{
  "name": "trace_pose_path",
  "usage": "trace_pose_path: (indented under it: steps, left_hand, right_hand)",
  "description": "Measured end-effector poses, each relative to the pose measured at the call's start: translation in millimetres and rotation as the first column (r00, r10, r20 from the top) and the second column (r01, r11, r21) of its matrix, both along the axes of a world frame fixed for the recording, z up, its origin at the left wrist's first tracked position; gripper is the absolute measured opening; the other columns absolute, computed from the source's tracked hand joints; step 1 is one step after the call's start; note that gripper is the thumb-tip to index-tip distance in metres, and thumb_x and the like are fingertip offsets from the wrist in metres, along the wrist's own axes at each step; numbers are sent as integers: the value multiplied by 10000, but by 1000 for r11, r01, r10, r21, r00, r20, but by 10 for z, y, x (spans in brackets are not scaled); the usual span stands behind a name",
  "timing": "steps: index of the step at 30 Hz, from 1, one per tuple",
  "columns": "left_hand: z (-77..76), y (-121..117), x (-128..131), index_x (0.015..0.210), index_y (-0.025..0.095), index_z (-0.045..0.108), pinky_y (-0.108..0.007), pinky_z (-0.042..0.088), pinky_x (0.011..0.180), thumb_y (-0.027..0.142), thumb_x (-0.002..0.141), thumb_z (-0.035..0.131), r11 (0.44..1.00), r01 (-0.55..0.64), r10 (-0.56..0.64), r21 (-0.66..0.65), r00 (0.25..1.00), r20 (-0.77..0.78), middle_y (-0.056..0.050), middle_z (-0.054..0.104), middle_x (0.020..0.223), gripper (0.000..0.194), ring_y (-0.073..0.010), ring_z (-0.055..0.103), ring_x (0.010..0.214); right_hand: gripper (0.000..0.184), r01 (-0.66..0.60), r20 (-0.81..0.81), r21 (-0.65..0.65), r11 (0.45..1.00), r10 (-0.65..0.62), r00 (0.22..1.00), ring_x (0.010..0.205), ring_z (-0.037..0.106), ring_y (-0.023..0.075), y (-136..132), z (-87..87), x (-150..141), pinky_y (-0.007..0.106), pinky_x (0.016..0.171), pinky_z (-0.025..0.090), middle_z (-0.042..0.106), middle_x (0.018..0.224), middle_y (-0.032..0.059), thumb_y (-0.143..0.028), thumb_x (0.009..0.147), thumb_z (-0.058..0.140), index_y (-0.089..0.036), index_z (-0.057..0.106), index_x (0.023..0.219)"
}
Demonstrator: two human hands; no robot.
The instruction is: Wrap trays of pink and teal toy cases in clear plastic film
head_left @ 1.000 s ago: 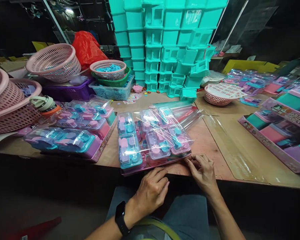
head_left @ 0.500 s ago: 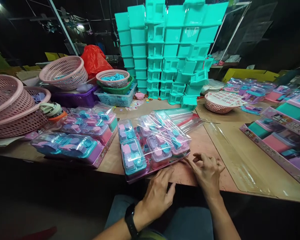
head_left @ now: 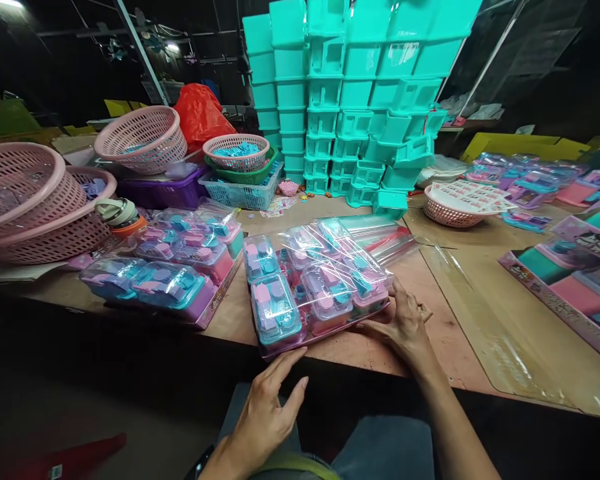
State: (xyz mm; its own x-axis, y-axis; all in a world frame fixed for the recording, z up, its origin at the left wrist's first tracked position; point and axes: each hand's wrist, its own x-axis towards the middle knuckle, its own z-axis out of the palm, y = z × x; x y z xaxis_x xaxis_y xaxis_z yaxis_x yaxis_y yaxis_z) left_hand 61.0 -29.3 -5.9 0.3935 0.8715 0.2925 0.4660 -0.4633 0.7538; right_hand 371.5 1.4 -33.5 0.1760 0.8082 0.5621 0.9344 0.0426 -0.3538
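Note:
A display tray of toy boxes (head_left: 325, 287), in pink, purple and teal under shiny clear film, sits at a slant by the table's front edge. My right hand (head_left: 405, 327) cups its front right corner, fingers against the right side and thumb along the front edge. Just below the front left part of the tray, my left hand (head_left: 270, 400) is open, fingers stretched and thumb apart; its fingertips reach close to the edge, and whether they touch I cannot tell. Behind the tray lie clear plastic sheets (head_left: 393, 250).
A second tray of toy boxes (head_left: 215, 303) stands to the left, beside pink baskets (head_left: 35, 227) and a flask (head_left: 117, 215). Tall stacks of teal bins (head_left: 325, 93) rise at the back. More trays (head_left: 545, 293) are at right, near a basket with printed sheets (head_left: 455, 213).
My left hand has moved left and down, away from the tray's front middle. My right hand has come in against the front right corner. The view has shifted slightly.

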Motion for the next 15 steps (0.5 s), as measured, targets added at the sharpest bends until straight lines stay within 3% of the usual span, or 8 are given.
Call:
trace_pose_path:
  steps: [3,6,7,9,11,12,13,15]
  left_hand:
    - [25,39,-197,1246,223,752,-293,607,989,286,918,669,997,-22,25,-80,999,44,-69,796,1200,344,-225,760,1117]
    - [89,114,-475,1074,232,816,-277,650,852,345,916,688,967,-10,53,-256,985,163,-60,833,1034,233,-227,802,940]
    - [117,148,-562,994,224,825,-262,653,779,371,938,663,955,-35,103,-293,971,217,-57,834,951,226,-212,801,843]
    - [182,244,-681,896,207,807,-239,625,683,409,975,620,946,-179,262,-270,914,311,-48,808,842,287,-177,761,716]
    - [256,412,-697,968,206,780,-256,613,770,428,983,614,919,-369,394,-139,841,370,-54,793,936,278,-184,756,829]
    - [294,534,-665,1063,213,756,-281,602,871,435,981,620,901,-428,420,-73,819,391,-63,781,1051,273,-204,750,967]
    - [332,682,-613,1171,222,715,-323,566,998,443,993,595,894,-447,416,-22,812,409,-78,746,1196,308,-228,709,1139]
    - [400,1044,-469,1346,229,600,-392,456,1168,479,1024,511,906,-423,382,-21,797,469,-103,635,1420,417,-249,565,1381]
  right_hand:
    - [740,-61,48,19,998,61,997,1122,661,359,34,15,159,504,964,314,735,1242,156,-832,891,466,-260,643,1324]
    - [547,-104,85,52,993,100,991,1060,706,320,-51,6,306,490,937,346,786,1144,96,-709,988,435,-282,738,1144]
    - [538,-74,83,69,995,69,994,1038,714,321,-98,-7,304,499,930,364,794,1115,98,-672,1014,407,-268,755,1092]
    - [599,105,9,102,989,-106,994,1063,700,365,-212,-49,177,552,942,401,774,1169,156,-638,1032,349,-212,761,1123]
    - [742,360,-184,48,932,-346,920,1176,641,451,-344,-97,-113,627,951,435,684,1328,244,-677,1003,338,-119,640,1388]
    - [821,433,-290,-38,901,-425,858,1229,607,487,-413,-118,-306,660,951,447,631,1402,258,-719,974,364,-114,539,1502]
    - [840,428,-400,-144,892,-448,799,1235,614,484,-481,-134,-518,665,950,471,603,1446,241,-732,960,399,-154,462,1568]
    - [768,303,-566,-255,918,-396,723,1387,526,423,-595,-149,-947,626,1089,446,501,1574,145,-683,991,408,-240,382,1617]
